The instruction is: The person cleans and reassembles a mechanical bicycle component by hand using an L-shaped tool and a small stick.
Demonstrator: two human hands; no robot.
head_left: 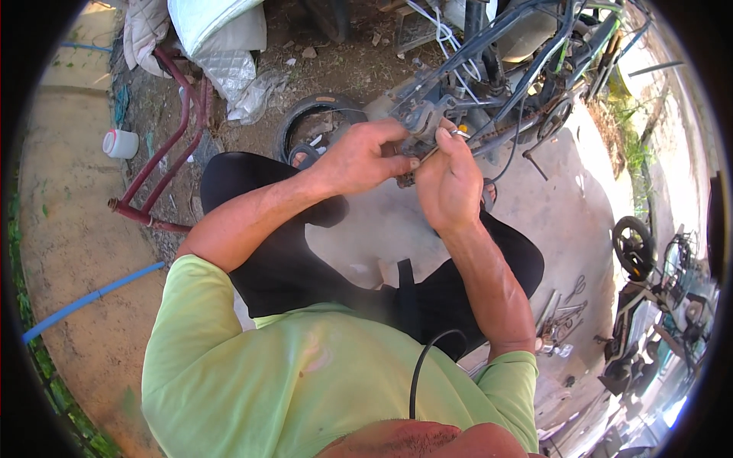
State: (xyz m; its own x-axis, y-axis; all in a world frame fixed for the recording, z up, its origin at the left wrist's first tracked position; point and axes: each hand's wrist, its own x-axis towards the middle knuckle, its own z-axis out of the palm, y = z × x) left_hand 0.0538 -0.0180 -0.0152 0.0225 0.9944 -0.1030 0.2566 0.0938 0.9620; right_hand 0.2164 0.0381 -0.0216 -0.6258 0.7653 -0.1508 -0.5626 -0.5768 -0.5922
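Observation:
In front of me stands a stripped motorbike frame (pixel 496 99) with dark tubes and loose cables. My left hand (pixel 363 159) is closed at a grey metal part (pixel 421 118) on its near end, with the thumb below and the fingertips partly hidden behind the part. Close beside it, my right hand (pixel 449 183) is closed around a thin metal rod-like tool (pixel 431 153), thumb pointing up. The rod slants between the two hands, near the left thumb tip. Its full shape is hidden by the fingers.
A tyre (pixel 294 126) lies beyond my left forearm, near a red tubular frame (pixel 183 137) and a white tub (pixel 121 143). Several hand tools (pixel 561 320) lie on the ground at right, near motorbike parts (pixel 641 336). A blue pipe (pixel 95 295) lies at left.

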